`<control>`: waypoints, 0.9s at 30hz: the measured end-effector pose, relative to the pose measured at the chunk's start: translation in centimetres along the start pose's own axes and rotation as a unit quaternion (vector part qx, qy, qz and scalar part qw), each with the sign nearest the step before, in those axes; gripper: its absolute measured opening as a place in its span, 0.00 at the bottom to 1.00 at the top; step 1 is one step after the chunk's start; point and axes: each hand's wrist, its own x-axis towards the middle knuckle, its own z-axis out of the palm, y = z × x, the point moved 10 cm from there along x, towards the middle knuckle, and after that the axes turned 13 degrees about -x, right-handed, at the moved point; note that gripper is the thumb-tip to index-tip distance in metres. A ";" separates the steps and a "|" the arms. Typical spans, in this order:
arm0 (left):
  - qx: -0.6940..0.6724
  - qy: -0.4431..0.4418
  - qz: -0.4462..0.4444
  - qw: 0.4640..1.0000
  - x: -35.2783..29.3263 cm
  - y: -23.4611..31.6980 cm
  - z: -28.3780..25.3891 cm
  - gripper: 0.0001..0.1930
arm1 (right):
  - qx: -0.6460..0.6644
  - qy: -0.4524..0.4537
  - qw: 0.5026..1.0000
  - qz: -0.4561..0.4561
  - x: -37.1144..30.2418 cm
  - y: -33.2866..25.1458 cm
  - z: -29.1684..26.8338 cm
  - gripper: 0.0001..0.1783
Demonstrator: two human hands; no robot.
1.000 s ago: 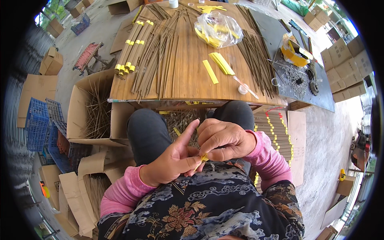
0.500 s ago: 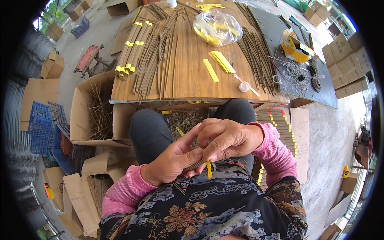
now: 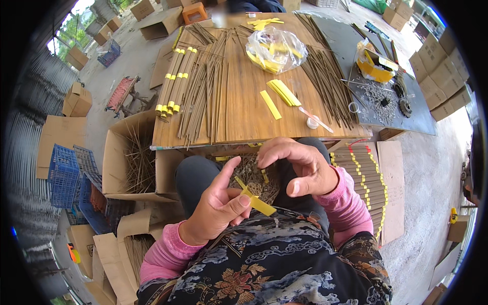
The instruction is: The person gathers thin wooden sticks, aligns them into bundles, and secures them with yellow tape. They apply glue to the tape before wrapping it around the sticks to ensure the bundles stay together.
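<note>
Over my lap, my left hand (image 3: 217, 207) is closed around a bundle of thin brown incense sticks (image 3: 255, 189), whose round end points up toward me. A yellow paper strip (image 3: 263, 206) lies against the bundle under my left thumb, its loose end sticking out to the right. My right hand (image 3: 307, 170) hovers to the right of the bundle, fingers curved and apart, holding nothing. Most of the bundle's length is hidden by my hand and the viewing angle. Ahead on the table are a stack of yellow strips (image 3: 283, 93) and a single strip (image 3: 270, 105).
The wooden table (image 3: 239, 119) bears loose sticks (image 3: 201, 99), yellow-banded bundles (image 3: 175, 84), a clear bag (image 3: 277, 50) and a small white pot (image 3: 312, 122). An open carton (image 3: 114, 168) of sticks stands left. Finished-looking banded bundles (image 3: 363, 178) lie low at right.
My right hand has let go of the yellow strip and moved up and right, its fingers spreading. The bundle's end has turned into view in my left hand. The whole view has shifted slightly.
</note>
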 end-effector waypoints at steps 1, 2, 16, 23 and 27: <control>0.023 0.020 0.038 0.999 0.0 0.9 -0.2 0.35 | -0.011 0.022 0.999 0.047 -0.3 0.7 -0.1 0.27; 0.041 0.022 0.068 0.997 0.1 1.7 -0.1 0.33 | -0.021 0.044 0.994 0.094 -0.7 1.5 -0.3 0.28; 0.127 -0.087 0.237 0.959 0.5 5.1 3.4 0.16 | -0.133 0.102 0.974 -0.153 0.4 -2.9 0.8 0.08; 0.061 -0.187 0.156 0.968 0.8 3.5 4.9 0.15 | -0.180 0.090 0.957 -0.208 0.0 -4.4 0.5 0.12; -0.010 -0.214 0.120 0.969 0.7 3.2 5.4 0.14 | -0.165 0.088 0.959 -0.214 -0.1 -5.0 0.4 0.13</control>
